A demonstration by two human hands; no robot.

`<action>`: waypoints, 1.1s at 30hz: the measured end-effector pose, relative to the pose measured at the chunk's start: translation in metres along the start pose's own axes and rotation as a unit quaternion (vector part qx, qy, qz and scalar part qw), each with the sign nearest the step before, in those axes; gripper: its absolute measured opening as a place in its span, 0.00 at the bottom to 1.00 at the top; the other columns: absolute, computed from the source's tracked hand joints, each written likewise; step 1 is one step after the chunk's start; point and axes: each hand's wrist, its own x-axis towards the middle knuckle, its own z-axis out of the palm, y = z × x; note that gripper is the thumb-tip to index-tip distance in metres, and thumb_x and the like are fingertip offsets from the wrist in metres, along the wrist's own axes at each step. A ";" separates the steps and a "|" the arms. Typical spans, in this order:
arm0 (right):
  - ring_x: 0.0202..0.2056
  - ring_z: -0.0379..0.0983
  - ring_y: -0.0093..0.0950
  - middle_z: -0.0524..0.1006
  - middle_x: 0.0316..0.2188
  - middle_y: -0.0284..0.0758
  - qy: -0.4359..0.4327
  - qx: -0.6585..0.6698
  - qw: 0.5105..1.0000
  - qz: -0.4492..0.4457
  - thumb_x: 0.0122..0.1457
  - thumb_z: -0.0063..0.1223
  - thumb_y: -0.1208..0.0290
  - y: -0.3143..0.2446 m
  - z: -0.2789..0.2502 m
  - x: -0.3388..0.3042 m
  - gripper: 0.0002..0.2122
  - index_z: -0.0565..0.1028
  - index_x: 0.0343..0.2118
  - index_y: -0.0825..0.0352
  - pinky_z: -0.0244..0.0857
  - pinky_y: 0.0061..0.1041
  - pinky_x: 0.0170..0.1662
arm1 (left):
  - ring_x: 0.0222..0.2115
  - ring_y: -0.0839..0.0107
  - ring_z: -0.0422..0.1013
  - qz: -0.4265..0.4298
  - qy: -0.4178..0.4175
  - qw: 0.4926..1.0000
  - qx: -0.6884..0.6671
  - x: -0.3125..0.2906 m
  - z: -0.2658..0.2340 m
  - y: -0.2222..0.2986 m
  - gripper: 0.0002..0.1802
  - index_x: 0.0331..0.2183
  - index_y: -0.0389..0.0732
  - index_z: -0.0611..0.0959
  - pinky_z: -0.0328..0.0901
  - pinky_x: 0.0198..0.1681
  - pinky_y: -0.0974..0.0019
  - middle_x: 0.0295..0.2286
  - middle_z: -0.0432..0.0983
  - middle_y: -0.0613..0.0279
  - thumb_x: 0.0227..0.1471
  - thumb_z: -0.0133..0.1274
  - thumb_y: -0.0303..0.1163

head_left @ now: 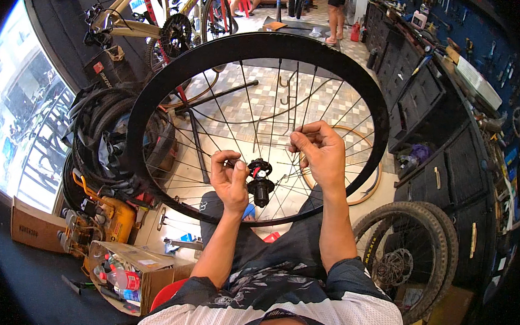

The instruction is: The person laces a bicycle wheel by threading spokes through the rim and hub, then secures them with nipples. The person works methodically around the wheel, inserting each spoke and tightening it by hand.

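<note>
A deep black bicycle rim (186,54) lies across my lap, with thin dark spokes (250,91) running inward from it. Near its middle sits a black rear hub (261,189) with a red and white mark on its barrel. Just left of the hub, my left hand (229,181) is closed, thumb against curled fingers; what it pinches is too small to make out. Higher and to the right, my right hand (321,153) has thumb and forefinger pressed together on what looks like a thin spoke, inside the rim's opening.
Mountain bike wheels (412,249) stand at my right, beside dark drawer cabinets (450,168). Left are bundled tyres (104,123), a yellow compressor (117,216) and a cardboard box (146,263) of bottles. Bikes (175,32) and a standing person (335,18) are farther off.
</note>
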 end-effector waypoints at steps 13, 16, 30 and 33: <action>0.28 0.75 0.17 0.77 0.29 0.30 -0.024 0.034 0.999 -0.010 0.65 0.63 0.70 0.006 0.004 -0.003 0.09 0.75 0.40 0.69 0.74 0.17 0.27 | 0.24 0.79 0.56 0.004 -0.017 0.999 -0.032 0.003 0.002 0.001 0.09 0.40 0.40 0.67 0.58 0.26 0.74 0.37 0.64 0.58 0.62 0.51 0.21; 0.32 0.78 0.19 0.79 0.31 0.31 -0.055 0.049 0.997 -0.038 0.68 0.59 0.70 0.012 0.002 -0.005 0.09 0.76 0.45 0.70 0.77 0.20 0.31 | 0.24 0.79 0.56 0.002 -0.017 0.999 -0.033 0.003 0.003 0.001 0.09 0.40 0.40 0.67 0.57 0.26 0.74 0.37 0.64 0.58 0.62 0.51 0.21; 0.28 0.77 0.18 0.81 0.28 0.30 -0.055 -0.035 0.998 -0.025 0.66 0.59 0.75 0.030 0.002 -0.016 0.07 0.76 0.44 0.70 0.74 0.19 0.33 | 0.26 0.78 0.60 -0.009 -0.002 0.998 -0.054 0.005 0.002 0.000 0.10 0.40 0.37 0.68 0.60 0.27 0.73 0.36 0.64 0.59 0.60 0.53 0.21; 0.24 0.65 0.14 0.76 0.25 0.25 -0.076 0.014 0.994 -0.081 0.68 0.52 0.76 0.008 0.011 -0.030 0.07 0.75 0.46 0.71 0.68 0.15 0.33 | 0.24 0.79 0.58 0.007 -0.011 0.999 -0.031 0.004 0.000 -0.002 0.10 0.41 0.39 0.68 0.58 0.26 0.73 0.36 0.64 0.59 0.61 0.53 0.22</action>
